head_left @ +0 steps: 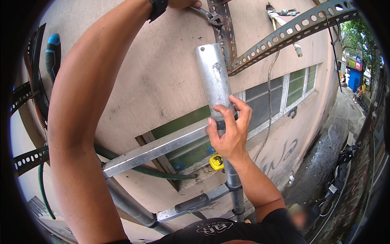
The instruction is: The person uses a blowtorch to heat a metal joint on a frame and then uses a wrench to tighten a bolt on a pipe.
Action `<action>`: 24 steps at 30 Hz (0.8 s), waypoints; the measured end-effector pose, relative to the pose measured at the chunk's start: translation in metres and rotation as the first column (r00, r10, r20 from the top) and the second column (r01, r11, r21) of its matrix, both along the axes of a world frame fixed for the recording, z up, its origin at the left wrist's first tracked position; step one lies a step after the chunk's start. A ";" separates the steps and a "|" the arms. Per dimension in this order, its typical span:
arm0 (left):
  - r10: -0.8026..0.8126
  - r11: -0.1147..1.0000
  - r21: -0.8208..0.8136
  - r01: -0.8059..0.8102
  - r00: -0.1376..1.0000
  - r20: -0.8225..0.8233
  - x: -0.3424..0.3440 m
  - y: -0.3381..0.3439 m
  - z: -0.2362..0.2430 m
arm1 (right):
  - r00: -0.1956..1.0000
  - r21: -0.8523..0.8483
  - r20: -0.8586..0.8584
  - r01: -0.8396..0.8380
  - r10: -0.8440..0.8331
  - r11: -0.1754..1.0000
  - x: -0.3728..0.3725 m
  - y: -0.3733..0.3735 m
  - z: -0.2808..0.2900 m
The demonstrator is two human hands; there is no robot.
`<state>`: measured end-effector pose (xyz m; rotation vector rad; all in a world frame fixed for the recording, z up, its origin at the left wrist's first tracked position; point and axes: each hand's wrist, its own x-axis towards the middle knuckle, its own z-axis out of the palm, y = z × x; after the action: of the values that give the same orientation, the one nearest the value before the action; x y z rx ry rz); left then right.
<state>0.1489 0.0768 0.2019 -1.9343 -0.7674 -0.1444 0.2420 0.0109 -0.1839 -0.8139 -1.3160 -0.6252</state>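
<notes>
At the upper edge my left hand (181, 3) is closed round the handle of an adjustable wrench (212, 17). The wrench's jaw lies against a rusty slotted angle bar (227, 35) fixed upright to the wall; I cannot tell whether it grips a bolt. My right hand (231, 136) curls its fingers and thumb round the lower end of a silver metal pipe (214, 77), just above a dark band on the post. The pipe stands upright, slightly tilted, with a small hole near its top. A metal ladder's rung (156, 149) runs left from that post.
A slotted metal arm (292, 34) juts out rightward. A blue-and-black handled tool (53, 57) hangs at left. Below my right hand sits a yellow tape measure (216, 162). Louvred windows (264, 97) line the wall. Far below, a person (300, 217) is near a wet alley (313, 162).
</notes>
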 end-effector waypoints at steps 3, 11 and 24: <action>0.017 1.000 0.004 -0.017 0.998 -0.064 0.013 0.013 0.008 | 1.000 0.003 0.002 -0.002 0.002 1.000 -0.001 0.000 0.001; 0.094 0.995 0.037 -0.093 0.995 -0.030 0.013 -0.001 -0.010 | 1.000 0.004 -0.009 -0.017 0.017 1.000 0.000 -0.001 0.000; 0.050 0.990 0.132 -0.042 0.997 -0.062 0.015 0.001 -0.005 | 1.000 -0.003 -0.014 -0.004 0.004 1.000 -0.002 -0.003 0.002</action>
<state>0.1636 0.0777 0.1969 -1.7873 -0.7403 -0.1004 0.2405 0.0074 -0.1815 -0.8164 -1.3056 -0.6137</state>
